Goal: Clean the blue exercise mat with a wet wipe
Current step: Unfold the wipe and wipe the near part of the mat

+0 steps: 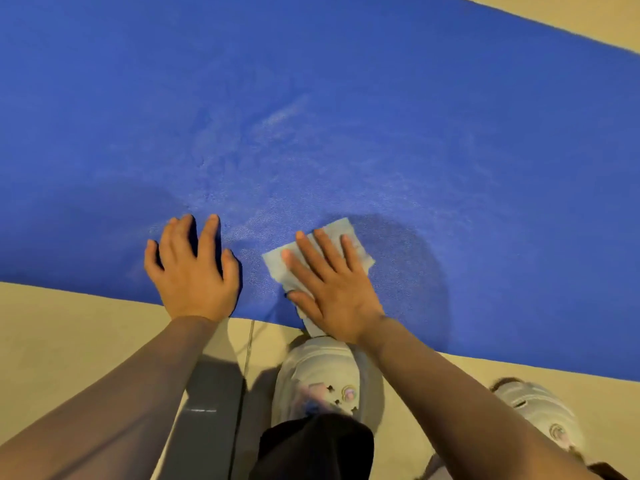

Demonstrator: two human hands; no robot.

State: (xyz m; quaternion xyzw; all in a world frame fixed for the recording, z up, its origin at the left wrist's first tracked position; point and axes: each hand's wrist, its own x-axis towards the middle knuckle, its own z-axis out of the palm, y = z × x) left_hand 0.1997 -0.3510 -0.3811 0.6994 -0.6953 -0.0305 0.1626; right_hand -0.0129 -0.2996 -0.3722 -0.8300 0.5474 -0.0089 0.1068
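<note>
The blue exercise mat point(346, 116) lies flat across the upper part of the view, with pale dusty smears near its middle. A darker damp patch shows to the right of my right hand. My right hand point(332, 289) presses a pale wet wipe point(356, 240) flat onto the mat near its near edge, fingers straight and spread. My left hand point(192, 271) rests flat on the mat just to the left, fingers spread, holding nothing.
Beige floor point(69, 323) borders the mat's near edge and shows again at the top right. Two light grey clogs point(318, 379) point(540, 414) stand on the floor just below the mat. A dark grey strip point(204, 427) lies on the floor between my arms.
</note>
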